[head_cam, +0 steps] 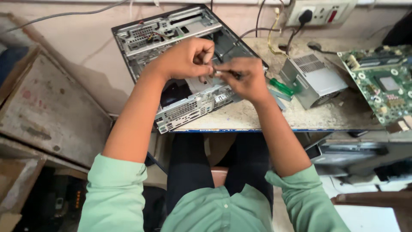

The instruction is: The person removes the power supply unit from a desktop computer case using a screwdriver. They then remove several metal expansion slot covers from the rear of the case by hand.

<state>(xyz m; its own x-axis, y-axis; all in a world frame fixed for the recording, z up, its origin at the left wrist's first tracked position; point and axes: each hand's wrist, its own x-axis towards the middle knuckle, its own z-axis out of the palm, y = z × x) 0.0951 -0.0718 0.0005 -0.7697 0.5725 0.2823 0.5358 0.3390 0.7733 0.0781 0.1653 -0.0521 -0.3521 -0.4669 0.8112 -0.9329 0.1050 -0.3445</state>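
The computer case [180, 64] is seen in bare silver-grey metal with a dark interior. The power supply [313, 79] is finished in the same grey. The circuit board [382, 83] is coloured green. A screwdriver [281, 87] is marked by a translucent green handle. The table [257, 116] is mottled beige, edged in blue. The sleeves [116, 193] are coloured pale green.

Both arms reach fwd, bare from the elbows, green sleeves pushed up. Left hand [186, 58] curled, fingers bent inward, thumb side toward the other. Right hand [244, 77] curled too, knuckles up, fingertips pinched. Hands meet at fingertips, touching or nearly; can't tell which.
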